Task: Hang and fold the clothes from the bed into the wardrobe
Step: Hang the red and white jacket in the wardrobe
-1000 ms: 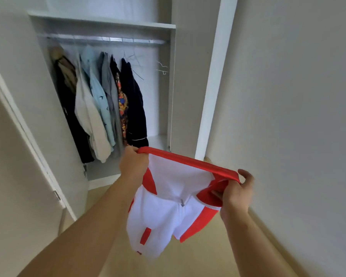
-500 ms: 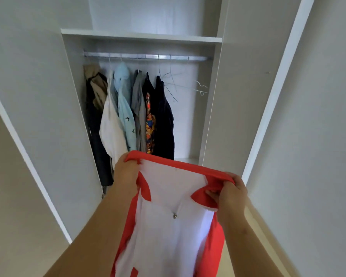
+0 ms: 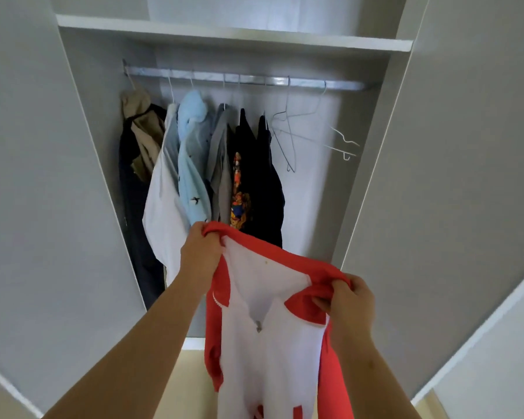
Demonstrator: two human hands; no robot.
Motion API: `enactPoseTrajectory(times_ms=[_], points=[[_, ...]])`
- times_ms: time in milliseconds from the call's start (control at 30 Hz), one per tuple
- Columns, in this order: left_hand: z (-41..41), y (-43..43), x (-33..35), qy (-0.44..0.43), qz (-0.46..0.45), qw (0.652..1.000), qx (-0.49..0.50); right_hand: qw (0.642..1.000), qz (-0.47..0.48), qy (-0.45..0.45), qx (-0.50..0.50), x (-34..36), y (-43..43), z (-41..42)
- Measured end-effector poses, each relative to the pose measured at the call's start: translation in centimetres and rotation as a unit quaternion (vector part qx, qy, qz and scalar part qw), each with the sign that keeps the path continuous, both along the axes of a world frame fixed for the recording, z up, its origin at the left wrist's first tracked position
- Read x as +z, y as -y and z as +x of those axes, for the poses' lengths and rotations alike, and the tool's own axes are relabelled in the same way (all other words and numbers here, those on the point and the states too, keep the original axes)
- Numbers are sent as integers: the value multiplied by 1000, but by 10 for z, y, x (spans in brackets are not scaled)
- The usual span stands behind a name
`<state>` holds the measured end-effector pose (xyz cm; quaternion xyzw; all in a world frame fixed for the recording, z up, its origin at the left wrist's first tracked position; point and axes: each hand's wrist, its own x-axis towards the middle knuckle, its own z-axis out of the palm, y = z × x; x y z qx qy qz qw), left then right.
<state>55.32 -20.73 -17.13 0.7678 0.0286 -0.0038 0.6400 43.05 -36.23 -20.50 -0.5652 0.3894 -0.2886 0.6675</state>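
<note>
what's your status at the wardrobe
Left hand and right hand grip jacket by its red edge. Not yet hung. Bare hangers on rail, nothing blocking.

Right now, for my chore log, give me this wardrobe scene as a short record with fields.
left hand: grips the red and white garment at one end of its red edge
right hand: grips the other end
rail: hung clothes on its left part
empty wire hangers: on the rail's right part
status: garment not yet hung
</note>
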Motion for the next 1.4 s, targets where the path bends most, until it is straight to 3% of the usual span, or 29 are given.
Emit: enactPoseTrajectory(times_ms=[200, 500, 600, 767, 900, 1067, 1400], points=[[109, 36, 12, -13, -147, 989, -9, 998, -41, -32, 34, -1, 19, 120], [251, 75, 53, 17, -228, 974, 3, 992, -52, -44, 107, 15, 37, 259], [275, 88, 60, 12, -242, 970, 7, 993, -73, -55, 78, 21, 59, 286], [322, 106, 70, 16, -262, 965, 23, 983, -180, -41, -16, 48, 104, 343], [353, 129, 76, 14, -305, 950, 69, 953, -289, -90, 30, 64, 136, 383], [380, 164, 71, 39, -349, 931, 98, 962, -234, -34, 138, 60, 163, 424], [391, 210, 67, 88, -360, 925, 85, 964, -224, 27, 142, 57, 196, 458]])
